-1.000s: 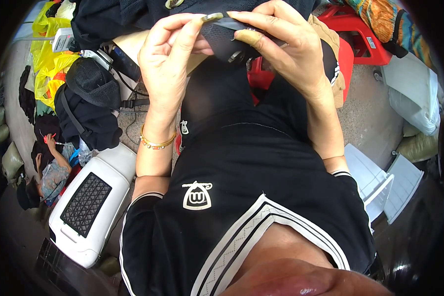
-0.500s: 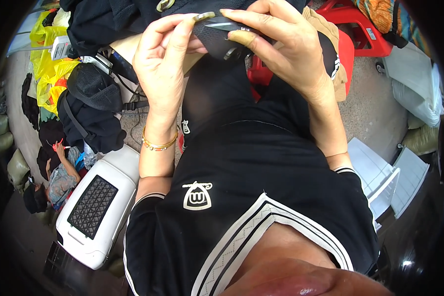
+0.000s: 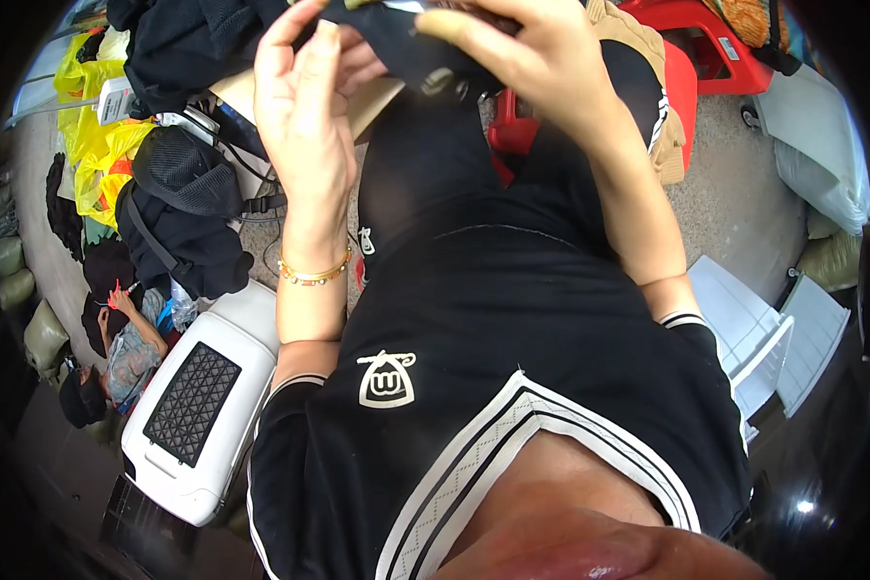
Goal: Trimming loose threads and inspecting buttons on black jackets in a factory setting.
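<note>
The black-trousered lap (image 3: 411, 174) reaches up from the centre towards 12 o'clock, and past it the black cloth (image 3: 382, 39) hangs at 12, partly cut off by the upper edge. From the left hand (image 3: 309, 101), at 11, the cloth lies towards 2; from the right hand (image 3: 541, 58), at 1, it lies towards 9. It is thus held up between the two, its visible part slanting from about 11 down to 4. Neither hand is clearly nearer: the left's fingers meet its side, the right's thumb crosses over it.

The left forearm rises almost straight to 12, thumb upright, fingers bent behind. The right forearm leans from 5 up to 11, its thumb aimed at 10. Fingertips are cropped or hidden, so I cannot tell how firmly either of the hands closes on the cloth.

Just beyond the right thumb's tip shows a bright sliver (image 3: 406, 5), its kind unclear. Smaller, a shiny fitting (image 3: 437, 80) sits below that thumb, near the cloth's lower end.
</note>
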Demonstrator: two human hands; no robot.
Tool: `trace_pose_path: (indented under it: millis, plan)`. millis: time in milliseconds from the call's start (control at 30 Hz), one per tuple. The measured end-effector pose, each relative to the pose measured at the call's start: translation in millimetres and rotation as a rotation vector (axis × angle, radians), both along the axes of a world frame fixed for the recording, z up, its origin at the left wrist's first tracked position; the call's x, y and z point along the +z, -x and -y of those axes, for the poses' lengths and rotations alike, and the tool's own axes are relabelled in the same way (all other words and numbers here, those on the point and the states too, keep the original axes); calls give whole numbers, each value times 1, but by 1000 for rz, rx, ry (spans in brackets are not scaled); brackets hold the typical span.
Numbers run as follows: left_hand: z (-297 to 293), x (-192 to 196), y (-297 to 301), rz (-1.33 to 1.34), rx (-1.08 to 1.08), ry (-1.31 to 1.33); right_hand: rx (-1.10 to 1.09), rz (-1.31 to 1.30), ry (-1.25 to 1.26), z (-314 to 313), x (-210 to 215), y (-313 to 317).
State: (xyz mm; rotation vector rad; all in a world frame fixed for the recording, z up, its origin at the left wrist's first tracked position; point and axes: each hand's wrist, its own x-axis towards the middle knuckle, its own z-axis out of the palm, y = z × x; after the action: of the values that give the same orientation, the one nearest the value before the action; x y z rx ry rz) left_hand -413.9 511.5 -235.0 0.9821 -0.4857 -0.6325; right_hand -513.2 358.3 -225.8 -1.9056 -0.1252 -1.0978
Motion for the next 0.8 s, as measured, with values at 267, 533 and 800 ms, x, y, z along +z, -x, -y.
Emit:
trace_pose_path:
  millis: [267, 533, 800]
  plan:
    - [-17, -20, 13, -193, -4, -90, -125, -260, -32, 4, -2, -18]
    - [-16, -36, 31, 45, -64, -378, -200, -247, 28, 2, -6, -19]
    - [-13, -31, 27, -30, -136, -257, -122, -381, -80, 6, 5, -13]
